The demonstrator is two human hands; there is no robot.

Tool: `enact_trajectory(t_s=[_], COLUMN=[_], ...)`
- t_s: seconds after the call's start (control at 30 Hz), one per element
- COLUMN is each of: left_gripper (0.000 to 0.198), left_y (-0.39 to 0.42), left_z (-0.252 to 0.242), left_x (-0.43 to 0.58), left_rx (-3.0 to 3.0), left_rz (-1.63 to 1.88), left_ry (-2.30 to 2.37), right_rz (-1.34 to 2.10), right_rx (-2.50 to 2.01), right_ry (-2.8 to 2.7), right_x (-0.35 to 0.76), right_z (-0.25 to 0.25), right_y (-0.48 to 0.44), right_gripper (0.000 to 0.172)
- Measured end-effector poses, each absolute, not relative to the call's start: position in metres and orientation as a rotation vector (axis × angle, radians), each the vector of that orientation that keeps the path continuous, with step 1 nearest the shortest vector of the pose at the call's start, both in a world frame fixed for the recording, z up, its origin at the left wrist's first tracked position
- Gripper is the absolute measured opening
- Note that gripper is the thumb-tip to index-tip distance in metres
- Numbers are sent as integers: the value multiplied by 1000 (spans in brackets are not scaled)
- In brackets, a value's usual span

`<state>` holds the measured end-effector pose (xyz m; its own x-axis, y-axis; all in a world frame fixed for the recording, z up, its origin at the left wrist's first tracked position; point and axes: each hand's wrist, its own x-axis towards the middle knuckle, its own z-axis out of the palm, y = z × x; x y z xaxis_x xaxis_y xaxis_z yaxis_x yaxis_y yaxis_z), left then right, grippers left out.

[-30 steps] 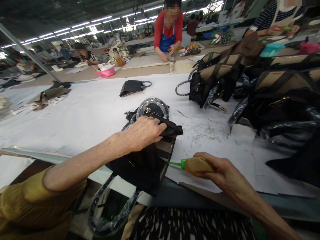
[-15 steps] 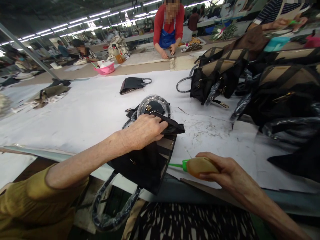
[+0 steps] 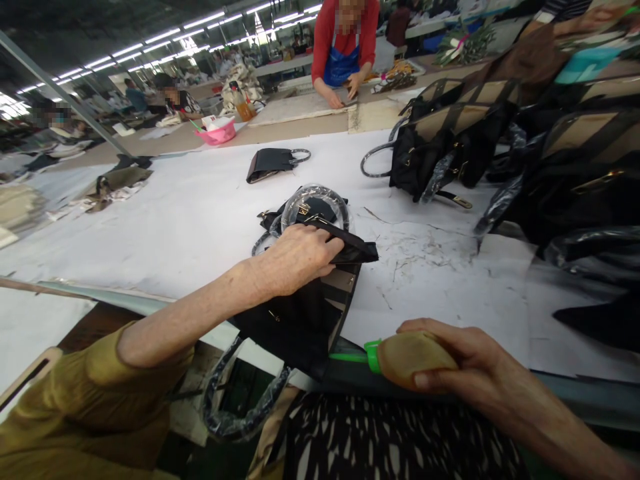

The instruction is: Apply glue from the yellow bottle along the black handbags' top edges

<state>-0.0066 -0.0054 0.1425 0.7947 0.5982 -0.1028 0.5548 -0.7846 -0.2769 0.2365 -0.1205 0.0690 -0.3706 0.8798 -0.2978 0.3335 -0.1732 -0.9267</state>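
A black handbag (image 3: 295, 327) lies at the table's front edge, one plastic-wrapped handle (image 3: 245, 427) hanging over the side. My left hand (image 3: 305, 257) is closed on the bag's upper black edge and holds it folded back, so a beige lining strip (image 3: 340, 285) shows. Behind that hand stands the other wrapped handle (image 3: 315, 193), with gold hardware near it. My right hand (image 3: 460, 353) is wrapped round a squeeze bottle (image 3: 415, 359) of amber liquid with a green nozzle. Its thin tip points left, close to the bag's right edge; I cannot tell whether they touch.
Several black and beige handbags (image 3: 450, 147) crowd the right side. A smaller black bag (image 3: 273, 165) lies farther back on the white table cover (image 3: 190, 207). Beyond are a pink basin (image 3: 217, 133), an amber bottle (image 3: 245, 107) and a person in red (image 3: 345, 53) working across the table.
My right hand has brought the bottle slightly lower and its nozzle tip down along the bag's edge. My left hand keeps its hold. The whole view has shifted a little.
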Motion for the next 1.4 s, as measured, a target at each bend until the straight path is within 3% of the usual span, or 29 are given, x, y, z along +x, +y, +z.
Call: enact_trajectory(t_s=[0.3, 0.63, 1.4], left_gripper=[18, 18, 19], left_y=[-8, -11, -11], left_z=[141, 143, 141], left_x=[-6, -6, -5], left_rx=[-2757, -2768, -2765], left_rz=[280, 288, 310], left_ry=[-901, -891, -913], right_rz=[1682, 1430, 1773], right_rx=[-1392, -1556, -1413], right_ry=[-1585, -1676, -1298], right_x=[238, 231, 231], right_z=[64, 70, 69], right_y=[-136, -128, -149], right_gripper=[25, 21, 20])
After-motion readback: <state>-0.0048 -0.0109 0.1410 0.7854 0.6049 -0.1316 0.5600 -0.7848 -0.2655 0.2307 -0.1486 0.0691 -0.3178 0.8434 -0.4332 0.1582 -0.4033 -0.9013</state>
